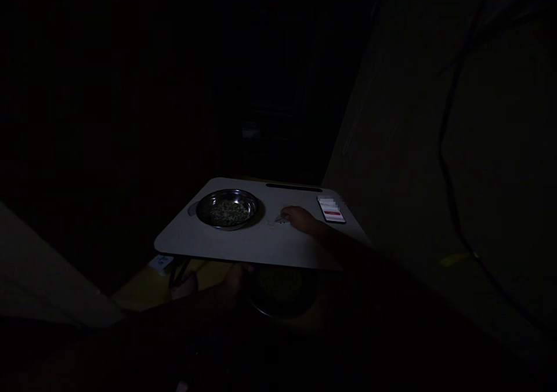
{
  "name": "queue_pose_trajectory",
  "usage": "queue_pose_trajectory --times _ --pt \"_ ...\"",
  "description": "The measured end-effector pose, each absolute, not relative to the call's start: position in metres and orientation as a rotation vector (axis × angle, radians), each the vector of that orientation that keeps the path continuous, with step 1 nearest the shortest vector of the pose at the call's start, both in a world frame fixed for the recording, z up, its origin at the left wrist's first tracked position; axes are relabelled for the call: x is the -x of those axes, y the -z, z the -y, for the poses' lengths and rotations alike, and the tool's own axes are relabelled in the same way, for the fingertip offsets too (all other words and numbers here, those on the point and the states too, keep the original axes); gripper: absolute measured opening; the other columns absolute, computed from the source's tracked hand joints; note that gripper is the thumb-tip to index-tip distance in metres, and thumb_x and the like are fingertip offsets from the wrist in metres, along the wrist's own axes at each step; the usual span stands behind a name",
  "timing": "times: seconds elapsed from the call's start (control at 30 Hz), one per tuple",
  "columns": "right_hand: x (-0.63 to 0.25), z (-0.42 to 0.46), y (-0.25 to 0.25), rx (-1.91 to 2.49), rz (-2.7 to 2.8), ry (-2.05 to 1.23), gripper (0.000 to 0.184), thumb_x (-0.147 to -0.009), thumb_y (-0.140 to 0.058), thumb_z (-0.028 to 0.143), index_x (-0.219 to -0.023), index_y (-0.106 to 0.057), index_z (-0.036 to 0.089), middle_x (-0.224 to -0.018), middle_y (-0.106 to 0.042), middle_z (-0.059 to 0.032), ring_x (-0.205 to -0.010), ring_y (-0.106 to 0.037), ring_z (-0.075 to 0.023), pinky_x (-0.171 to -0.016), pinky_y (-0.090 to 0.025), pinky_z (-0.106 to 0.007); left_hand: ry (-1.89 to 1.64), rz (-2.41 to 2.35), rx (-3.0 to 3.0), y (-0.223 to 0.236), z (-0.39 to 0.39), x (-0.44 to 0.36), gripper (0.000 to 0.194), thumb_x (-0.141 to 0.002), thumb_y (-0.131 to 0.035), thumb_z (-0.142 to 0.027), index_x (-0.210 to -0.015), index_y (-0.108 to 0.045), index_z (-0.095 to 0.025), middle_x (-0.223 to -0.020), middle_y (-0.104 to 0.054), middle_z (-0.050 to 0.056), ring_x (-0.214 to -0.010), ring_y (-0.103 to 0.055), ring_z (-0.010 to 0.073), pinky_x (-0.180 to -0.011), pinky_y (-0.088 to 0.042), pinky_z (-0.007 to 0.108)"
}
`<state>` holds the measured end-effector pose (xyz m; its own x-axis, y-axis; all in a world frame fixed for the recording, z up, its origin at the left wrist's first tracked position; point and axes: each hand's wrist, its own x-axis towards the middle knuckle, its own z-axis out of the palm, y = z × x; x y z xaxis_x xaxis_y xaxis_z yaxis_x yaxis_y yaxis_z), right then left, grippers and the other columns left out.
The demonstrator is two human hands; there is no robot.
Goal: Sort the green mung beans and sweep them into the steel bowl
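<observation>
The scene is very dark. Over the right part of a white low table [191,241], my right hand [298,218] has its fingers closed on a small, thin, pale thing [282,219] whose kind does not show. Small pale bits lie on the tabletop beside the fingertips. To the left of that hand stands a steel bowl [228,225] holding chopped green and whitish pieces. My left hand [235,277] is in shadow at the table's front edge, beside a second, wider bowl [278,311] below the table with green contents. Its fingers are too dim to read.
A phone [331,209] with a lit screen lies at the table's right side. A dark slot [293,187] runs along the back edge. Under the front left corner is a small white item [161,262]. A cable [444,166] hangs along the right wall.
</observation>
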<state>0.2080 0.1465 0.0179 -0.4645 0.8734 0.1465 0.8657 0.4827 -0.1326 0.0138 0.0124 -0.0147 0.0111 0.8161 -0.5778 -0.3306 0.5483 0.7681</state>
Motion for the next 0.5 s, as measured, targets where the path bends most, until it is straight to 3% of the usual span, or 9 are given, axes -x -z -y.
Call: queue_pose_trajectory --times 0.33,0.43,0.5 --pt "-0.212 -0.134 -0.03 1.443 2.539 -0.099 0.019 -0.068 -0.04 0.013 -0.08 -0.054 0.017 -0.079 -0.056 -0.0027 -0.071 -0.048 -0.0108 -0.061 -0.031 -0.018 -0.92 -1.334 -0.501 0.011 0.0 -0.009 0.029 -0.072 -0.04 -0.029 -0.097 -0.045 -0.016 -0.098 -0.048 0.005 -0.082 -0.048 0.0158 -0.066 -0.04 0.034" --pt "-0.217 -0.135 -0.038 1.426 2.448 -0.147 0.021 -0.07 -0.038 0.013 -0.083 -0.054 0.015 -0.083 -0.056 -0.0038 -0.074 -0.048 -0.0105 -0.064 -0.032 -0.018 -0.901 -1.369 -0.5 0.013 -0.003 -0.01 0.013 -0.067 -0.045 -0.022 -0.07 -0.054 -0.013 -0.071 -0.055 0.004 -0.068 -0.051 0.0187 -0.057 -0.04 0.032" --pt "-0.223 -0.138 -0.041 1.482 2.387 -0.157 0.023 -0.068 -0.038 0.012 -0.085 -0.054 0.014 -0.084 -0.056 -0.0049 -0.074 -0.048 -0.0107 -0.064 -0.032 -0.018 -0.899 -1.372 -0.507 0.015 -0.007 -0.012 0.01 -0.062 -0.046 -0.017 -0.054 -0.051 -0.014 -0.053 -0.053 0.003 -0.057 -0.051 0.0198 -0.051 -0.039 0.032"
